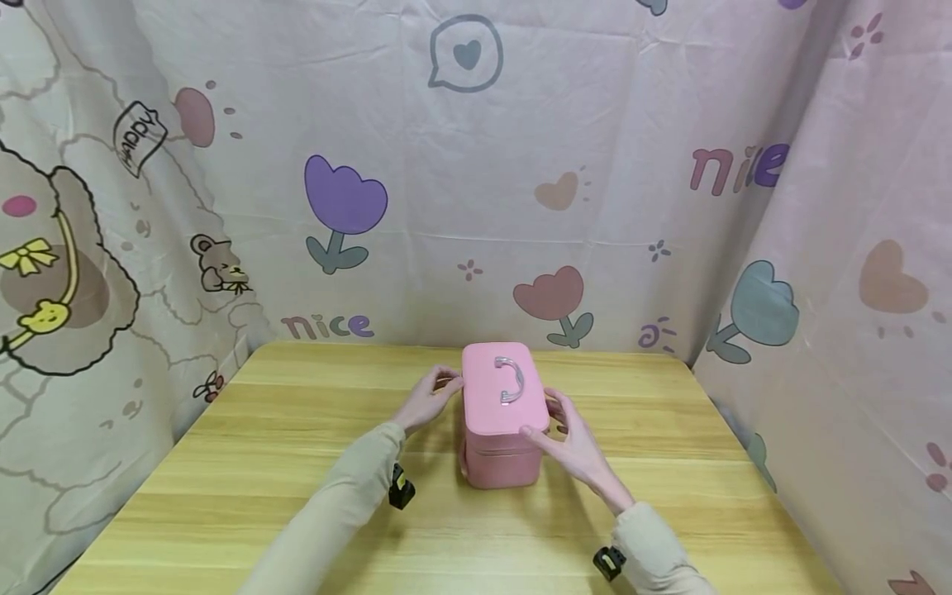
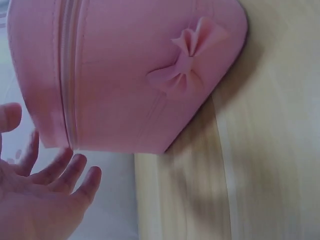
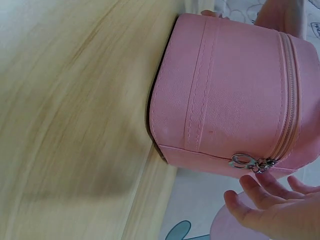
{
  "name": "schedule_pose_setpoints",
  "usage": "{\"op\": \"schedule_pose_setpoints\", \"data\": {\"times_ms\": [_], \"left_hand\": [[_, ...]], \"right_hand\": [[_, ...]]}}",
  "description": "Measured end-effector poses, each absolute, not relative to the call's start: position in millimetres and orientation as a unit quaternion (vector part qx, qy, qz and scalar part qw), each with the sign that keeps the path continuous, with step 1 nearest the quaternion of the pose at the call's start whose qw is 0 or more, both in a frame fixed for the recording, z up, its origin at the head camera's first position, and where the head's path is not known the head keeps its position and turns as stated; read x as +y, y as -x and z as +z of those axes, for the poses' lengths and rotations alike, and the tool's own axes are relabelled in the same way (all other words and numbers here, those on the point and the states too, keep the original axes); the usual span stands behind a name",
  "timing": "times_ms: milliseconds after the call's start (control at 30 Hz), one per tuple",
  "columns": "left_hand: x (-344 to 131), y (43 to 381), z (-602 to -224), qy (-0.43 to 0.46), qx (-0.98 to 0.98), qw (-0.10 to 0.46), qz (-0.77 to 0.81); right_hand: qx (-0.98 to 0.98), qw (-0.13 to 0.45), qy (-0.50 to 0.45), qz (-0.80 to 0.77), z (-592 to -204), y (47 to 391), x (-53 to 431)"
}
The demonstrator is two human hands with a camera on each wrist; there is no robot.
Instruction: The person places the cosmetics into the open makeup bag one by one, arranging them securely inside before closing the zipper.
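Observation:
A pink zippered case point(image 1: 487, 409) stands upright on the wooden table, its lid down and a silver handle point(image 1: 520, 380) on top. At its far left side is my left hand point(image 1: 428, 401), fingers spread and loosely bent, fingertips at the lid's edge. A pink bow point(image 2: 185, 65) decorates the case wall in the left wrist view. My right hand point(image 1: 574, 445) is at the right side, thumb by the lid's near corner. In the right wrist view its relaxed fingers are close to the metal zipper pulls point(image 3: 243, 160); whether they touch is hard to tell.
The light wooden table point(image 1: 320, 479) extends around the case on all sides. Behind it and at both sides hangs a printed curtain point(image 1: 446, 207) with flowers and cartoon animals. Small black devices point(image 1: 402, 487) sit at both wrists.

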State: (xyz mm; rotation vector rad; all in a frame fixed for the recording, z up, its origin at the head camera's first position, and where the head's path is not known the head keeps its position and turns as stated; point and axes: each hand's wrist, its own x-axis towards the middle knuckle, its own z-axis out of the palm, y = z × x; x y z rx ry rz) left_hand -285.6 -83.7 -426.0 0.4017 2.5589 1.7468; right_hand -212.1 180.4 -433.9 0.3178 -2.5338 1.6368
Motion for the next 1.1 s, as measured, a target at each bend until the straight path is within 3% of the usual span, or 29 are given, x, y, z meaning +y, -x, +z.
{"op": "schedule_pose_setpoints", "data": {"times_ms": [333,667,1100], "left_hand": [[-77.8,305.6,-427.1,-0.164,0.778,0.030,0.606],[-79.9,311.1,-423.9,-0.151,0.790,0.023,0.593],[-91.9,302.8,-422.5,-0.112,0.796,0.035,0.594]], "right_hand": [[-0.817,0.016,-0.113,0.565,-434.8,214.1,181.4],[-0.821,0.017,-0.124,0.557,-437.0,217.0,185.6],[-0.821,0.111,-0.059,0.557,-437.3,216.8,187.4]]}}
